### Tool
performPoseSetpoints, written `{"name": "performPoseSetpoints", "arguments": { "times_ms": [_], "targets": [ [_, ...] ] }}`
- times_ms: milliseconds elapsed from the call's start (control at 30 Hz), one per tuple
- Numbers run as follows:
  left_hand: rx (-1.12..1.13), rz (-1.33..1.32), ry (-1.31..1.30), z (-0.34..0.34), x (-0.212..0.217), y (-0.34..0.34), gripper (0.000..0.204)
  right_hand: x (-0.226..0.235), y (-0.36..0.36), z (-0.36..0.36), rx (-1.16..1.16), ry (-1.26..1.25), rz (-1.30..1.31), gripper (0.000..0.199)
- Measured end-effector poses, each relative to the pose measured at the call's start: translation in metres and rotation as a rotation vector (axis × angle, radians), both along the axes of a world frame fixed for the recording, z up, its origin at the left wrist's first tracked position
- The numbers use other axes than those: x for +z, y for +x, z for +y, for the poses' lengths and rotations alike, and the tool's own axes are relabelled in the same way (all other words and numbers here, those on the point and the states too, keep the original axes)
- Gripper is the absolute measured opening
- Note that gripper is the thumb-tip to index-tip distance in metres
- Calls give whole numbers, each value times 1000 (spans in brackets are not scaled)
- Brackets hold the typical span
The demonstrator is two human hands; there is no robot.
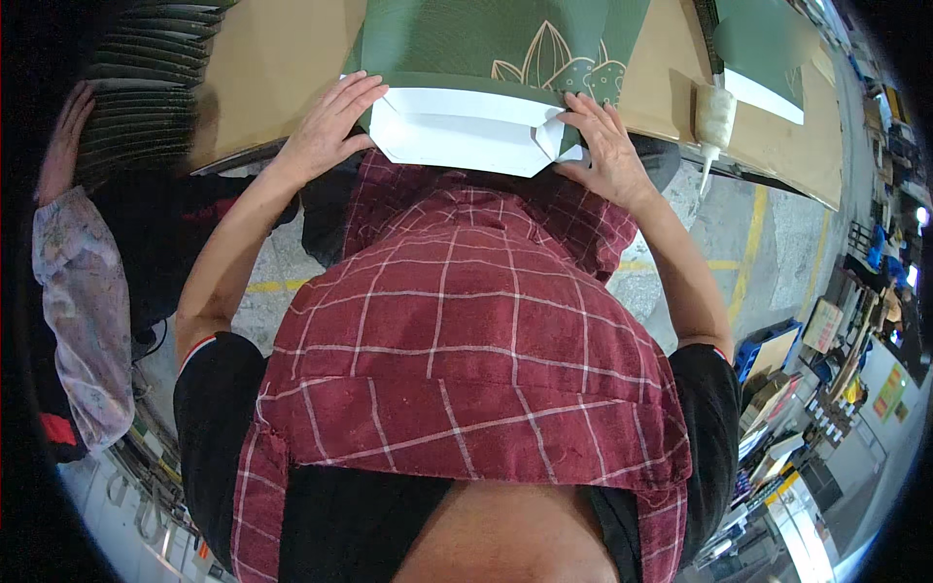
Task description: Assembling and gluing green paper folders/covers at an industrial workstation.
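A green paper bag (442,44) with a gold plant print lies on the table in front of me. Its near end is folded, with a white inner panel (457,128) and angled corner folds facing up. My left hand (332,128) holds the left corner, fingers over the fold and thumb lower down at the edge. At the right corner, my right hand (610,151) has its curled fingers and thumb around the small folded flap. The undersides of both grips are hidden.
A white glue bottle (715,119) with a long nozzle lies at the table's right edge, beside another green sheet (763,58) with a white strip. Dark green stacked pieces (146,87) stand at left, next to another person's hand (66,141). The cardboard-covered tabletop (262,78) ends just before me.
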State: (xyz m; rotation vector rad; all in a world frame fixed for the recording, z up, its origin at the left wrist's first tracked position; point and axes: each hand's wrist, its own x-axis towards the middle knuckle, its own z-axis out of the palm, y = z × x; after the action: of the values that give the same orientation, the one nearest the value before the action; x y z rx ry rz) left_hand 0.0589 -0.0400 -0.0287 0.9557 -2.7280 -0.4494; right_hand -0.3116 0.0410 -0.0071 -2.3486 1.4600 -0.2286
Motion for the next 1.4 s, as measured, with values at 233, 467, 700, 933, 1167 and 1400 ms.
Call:
{"name": "performPoseSetpoints", "arguments": {
  "times_ms": [233, 467, 700, 933, 1167, 1400],
  "targets": [
    [-12, -17, -17, -3, 2, -2, 63, -9, -4, -1, -12, -141, -41, 55],
    [14, -43, -17, -2, 1, 2, 58, -15, -12, -8, 136, -250, 3, 44],
    [5, 28, 84, -9, -5, -2, 50, -23, -17, -9, 113, -315, -56, 30],
    [165, 27, 35, 7, 0, -17, 51, -18, -8, -11, 47, -291, -98, 24],
    [557, 243, -13, 16, 10, -62, 42, -24, 14, -15, -251, -328, -252, 29],
    [181, 39, -205, 5, 9, -85, 48, -9, 29, -24, -307, -220, -100, 31]
  ]
}}
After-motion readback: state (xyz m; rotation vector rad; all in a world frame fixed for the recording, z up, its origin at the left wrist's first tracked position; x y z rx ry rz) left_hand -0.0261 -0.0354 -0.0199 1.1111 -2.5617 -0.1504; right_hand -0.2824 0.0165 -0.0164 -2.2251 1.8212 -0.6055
